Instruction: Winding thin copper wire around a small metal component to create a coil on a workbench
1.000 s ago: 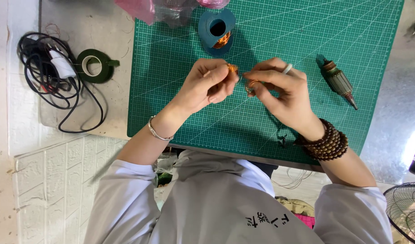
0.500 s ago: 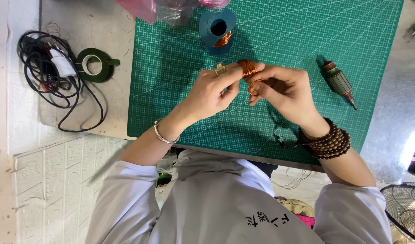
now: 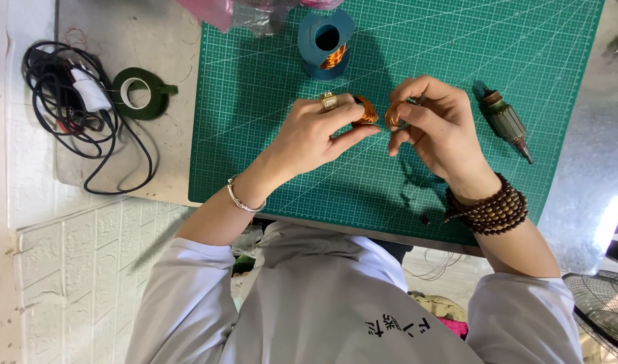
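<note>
Centre of frame, above the green cutting mat (image 3: 268,155): left hand (image 3: 315,131) pinches a small copper wire coil (image 3: 367,110), fingers closed narrow on it. Right hand (image 3: 437,128) just beside it, fingers pinched on a smaller copper loop (image 3: 392,118). Coil lies between both hands, long axis unclear. Upper centre, blue spool (image 3: 326,37); right, motor rotor (image 3: 507,125); upper left, green tape roll (image 3: 139,93) and black cable (image 3: 59,101). Nothing stands between the hands.

bright daylight | glare far right | soft shadows | sharp focus
</note>
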